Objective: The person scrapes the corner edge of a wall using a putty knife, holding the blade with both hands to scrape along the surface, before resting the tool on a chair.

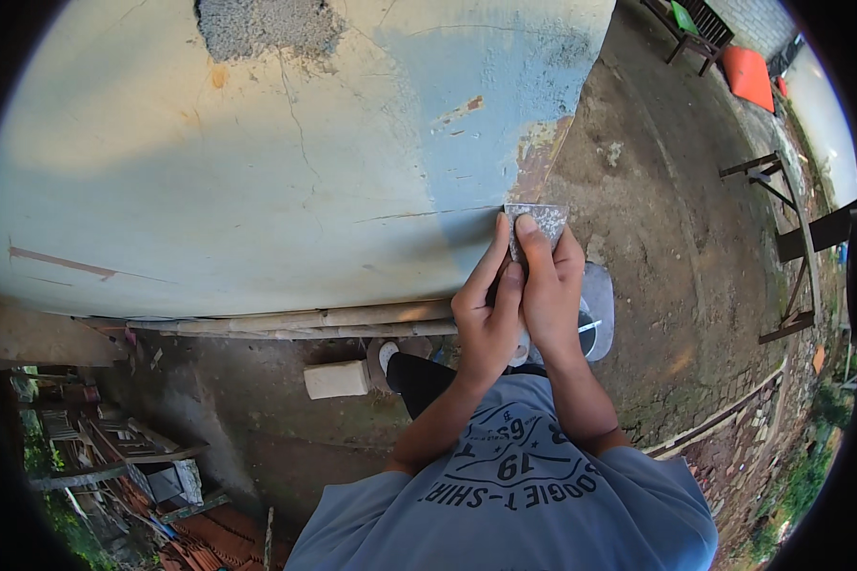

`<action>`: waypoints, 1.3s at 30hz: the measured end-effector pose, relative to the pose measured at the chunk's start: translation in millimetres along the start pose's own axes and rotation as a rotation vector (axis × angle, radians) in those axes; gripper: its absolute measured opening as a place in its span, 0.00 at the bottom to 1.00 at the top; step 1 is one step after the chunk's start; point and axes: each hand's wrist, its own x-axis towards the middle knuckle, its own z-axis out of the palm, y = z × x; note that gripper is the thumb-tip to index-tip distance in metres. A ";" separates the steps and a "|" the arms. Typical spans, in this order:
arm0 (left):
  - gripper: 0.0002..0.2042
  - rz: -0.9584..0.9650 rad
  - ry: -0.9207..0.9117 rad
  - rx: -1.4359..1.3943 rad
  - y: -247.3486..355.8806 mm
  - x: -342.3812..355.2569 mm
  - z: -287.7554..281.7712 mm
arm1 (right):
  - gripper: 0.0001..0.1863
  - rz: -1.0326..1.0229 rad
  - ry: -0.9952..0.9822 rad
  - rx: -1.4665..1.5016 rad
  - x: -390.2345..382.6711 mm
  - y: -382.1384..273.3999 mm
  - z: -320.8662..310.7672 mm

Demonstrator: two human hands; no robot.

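A scraper point(546, 219) with a wide, worn metal blade stained with whitish and grey residue is gripped in both hands. My right hand point(552, 300) is closed around it, thumb laid on the blade. Close beside it, my left hand point(486, 319) is closed on the scraper too, fingertips at the blade's left corner. The handle is mostly hidden by my hands. The blade's far edge lies at the corner of a painted wall point(257, 190), just below a bare brown strip point(540, 157) where paint has come off. Pale blue paint point(490, 86) surrounds that strip.
Bamboo poles point(352, 319) run along the wall's edge. A pale block point(337, 380) sits on the ground by my foot. Right of my hands is a greyish container point(597, 295). Farther off are a wooden bench point(700, 29), an orange-red object point(747, 78) and a wooden frame point(795, 252).
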 end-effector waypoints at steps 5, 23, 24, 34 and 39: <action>0.21 -0.103 -0.036 -0.030 1.0 -0.9 -4.6 | 0.09 -0.004 -0.034 0.051 3.5 3.7 -3.8; 0.21 -0.055 -0.019 -0.048 -3.0 -1.8 -2.6 | 0.09 -0.034 -0.042 0.007 4.6 5.5 -4.1; 0.21 -0.030 -0.012 -0.034 -0.9 0.8 -1.0 | 0.09 -0.059 -0.027 -0.009 5.7 -0.1 0.7; 0.20 -0.123 0.054 -0.071 -29.4 -26.0 0.2 | 0.10 0.035 -0.068 0.031 -3.3 43.5 -26.3; 0.14 -0.517 0.120 -0.228 -76.9 -98.0 -40.3 | 0.16 0.527 -0.325 -0.045 -60.2 89.3 -70.8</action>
